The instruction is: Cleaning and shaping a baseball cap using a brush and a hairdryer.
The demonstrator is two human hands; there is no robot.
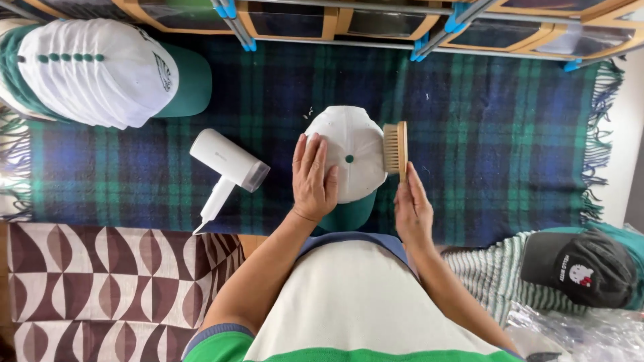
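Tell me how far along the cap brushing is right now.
Done: I cannot tell which caps are already brushed; a stack of white and green caps lies to the upper left. In hand: the left hand steadies a white cap on the plaid blanket while the right hand holds a wooden brush against its side. Left: the white handheld appliance lies untouched beside it.

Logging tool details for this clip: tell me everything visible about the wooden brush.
The wooden brush has a pale, light-wood back, seen edge-on, and a dense pad of tan bristles. It stands roughly upright in the picture, bristles facing left and pressed against the right side of the white cap. The right hand grips its lower end from below, so the handle's shape is hidden. The left hand lies flat on the cap, not on the brush. All sits above a blue-green plaid blanket.
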